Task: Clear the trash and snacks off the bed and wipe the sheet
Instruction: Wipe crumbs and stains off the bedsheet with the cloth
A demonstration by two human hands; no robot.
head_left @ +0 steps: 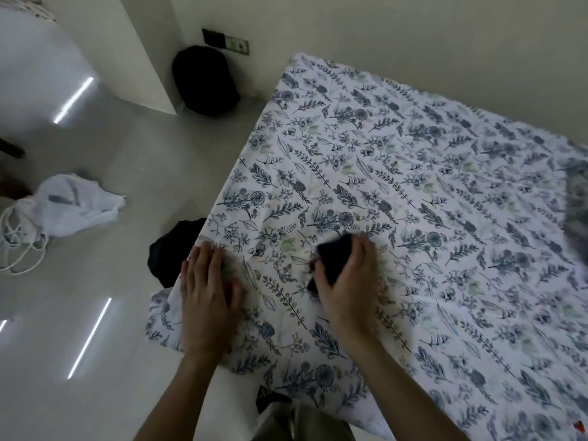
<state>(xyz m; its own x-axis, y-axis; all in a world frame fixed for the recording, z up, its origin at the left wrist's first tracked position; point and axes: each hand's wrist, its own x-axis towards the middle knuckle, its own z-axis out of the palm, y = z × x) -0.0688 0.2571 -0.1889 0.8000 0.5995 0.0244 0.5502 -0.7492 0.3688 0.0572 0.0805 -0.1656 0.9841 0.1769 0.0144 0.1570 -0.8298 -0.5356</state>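
- Bed (445,74) covered by white sheet (413,192) with blue-green leaf and flower print; sheet lies fairly flat, small wrinkles near the hands.
- Right hand (346,281) near the bed's near-left corner, fingers (362,246) clenched round a dark cloth (334,259), cloth pressed onto the sheet.
- Left hand (206,294) flat on the sheet right at the left edge of the bed, fingers spread and released, grasping nothing.
- Hands apart, a strip of printed sheet between them.
- Sheet corner hangs over the bed's near-left corner below the left hand.
- Dark bag (173,253) on the floor (127,160), touching the left edge of the bed, partly hidden by sheet and left hand.
- White plastic bag (76,202) on the floor well left of the bed, white cord (19,246) coiled just beside it.
- Round black object (203,81) on the floor by the wall, near the bed's far-left corner; cannot tell what it is.
- Blurred grey shape (576,205) at the right edge of the bed, cannot tell what.
- Small red bit (579,425) on the sheet at the near-right.
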